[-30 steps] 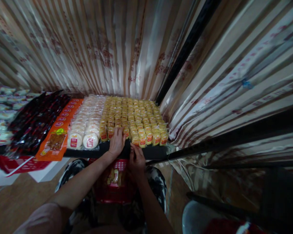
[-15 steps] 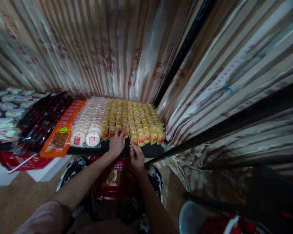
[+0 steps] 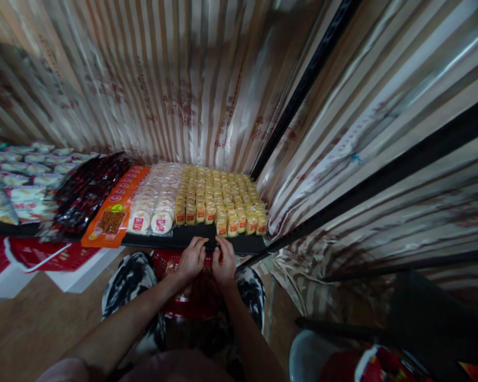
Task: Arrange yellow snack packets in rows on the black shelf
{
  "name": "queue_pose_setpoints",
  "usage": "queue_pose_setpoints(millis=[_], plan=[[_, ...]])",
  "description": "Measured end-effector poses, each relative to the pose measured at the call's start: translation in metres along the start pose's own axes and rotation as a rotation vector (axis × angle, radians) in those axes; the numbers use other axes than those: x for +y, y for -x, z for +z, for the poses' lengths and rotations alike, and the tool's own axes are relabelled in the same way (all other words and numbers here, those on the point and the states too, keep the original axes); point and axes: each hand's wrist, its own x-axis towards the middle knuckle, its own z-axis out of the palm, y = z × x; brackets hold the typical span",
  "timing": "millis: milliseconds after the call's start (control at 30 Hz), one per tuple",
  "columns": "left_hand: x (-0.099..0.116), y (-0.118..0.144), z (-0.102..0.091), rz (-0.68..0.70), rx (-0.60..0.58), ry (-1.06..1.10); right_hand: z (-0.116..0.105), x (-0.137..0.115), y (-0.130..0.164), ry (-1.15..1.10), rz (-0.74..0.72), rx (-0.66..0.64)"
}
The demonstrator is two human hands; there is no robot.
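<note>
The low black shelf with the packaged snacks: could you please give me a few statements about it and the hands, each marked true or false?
1. Both hands, left hand and right hand, are at the front edge of the low black shelf. True.
2. The small yellow wrapped snack packets fill the shelf's left end. False: they sit at its right end.
3. The round white cakes in clear wrap lie directly left of the yellow packets. True.
4. A blue plastic basket sits under the hands. False: the plastic basket is red.
</note>
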Motion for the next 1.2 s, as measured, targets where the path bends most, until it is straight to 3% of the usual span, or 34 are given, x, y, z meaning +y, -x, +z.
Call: queue_pose_setpoints(millis=[100,367,500,700,833,967,1200], plan=[[0.005,-0.012,0.003,-0.088,0.036,0.070,-0.001,-0.001,-0.001,0.023,0.093,0.101],[0.022,-0.040,0.031,-0.299,-0.002,0.286,0.005,0.012,-0.011,0.030,0.121,0.051],[0.021,-0.037,0.033,-0.302,0.029,0.318,0.007,0.011,-0.012,0.016,0.127,0.055],[0.014,-0.033,0.017,-0.222,0.112,0.272,0.017,-0.009,-0.013,-0.011,0.085,0.005],[0.005,-0.037,0.015,-0.275,0.154,0.217,0.025,-0.016,-0.014,0.021,0.149,0.088],[0.000,-0.041,0.022,-0.348,0.115,0.312,0.024,-0.008,-0.011,0.023,0.224,0.078],[0.001,-0.044,0.020,-0.325,0.143,0.402,0.025,0.003,-0.015,0.050,0.120,-0.001]])
